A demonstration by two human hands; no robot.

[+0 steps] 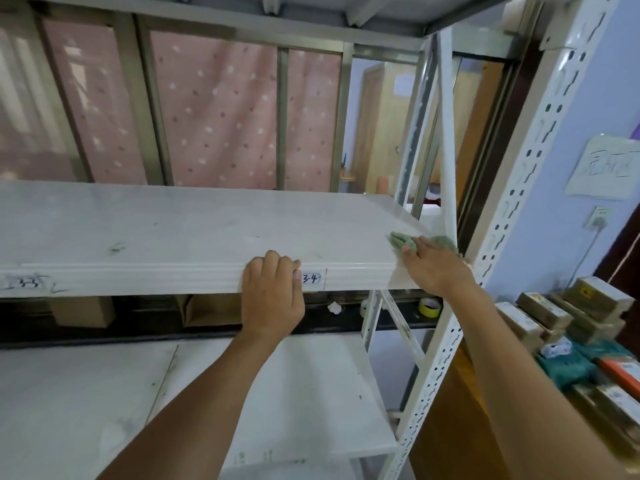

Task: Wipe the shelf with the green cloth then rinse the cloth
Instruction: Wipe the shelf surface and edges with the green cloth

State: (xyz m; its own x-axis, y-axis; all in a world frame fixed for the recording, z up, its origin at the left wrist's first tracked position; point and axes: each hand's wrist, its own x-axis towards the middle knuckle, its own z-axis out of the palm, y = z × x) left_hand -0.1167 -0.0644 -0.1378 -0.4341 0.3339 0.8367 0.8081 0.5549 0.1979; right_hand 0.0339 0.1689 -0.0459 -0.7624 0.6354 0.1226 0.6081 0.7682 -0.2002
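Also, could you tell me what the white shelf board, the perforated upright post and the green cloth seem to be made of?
White shelf board: probably painted sheet metal, satin; ribbed folded front edge. Perforated upright post: likely painted steel, glossy; punched slots. Green cloth: matte fabric; bunches under the right hand.

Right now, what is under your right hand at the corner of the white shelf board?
A crumpled green cloth lies under the right hand, on the white shelf board. Its ends show on either side of the hand; its middle and the board beneath are covered.
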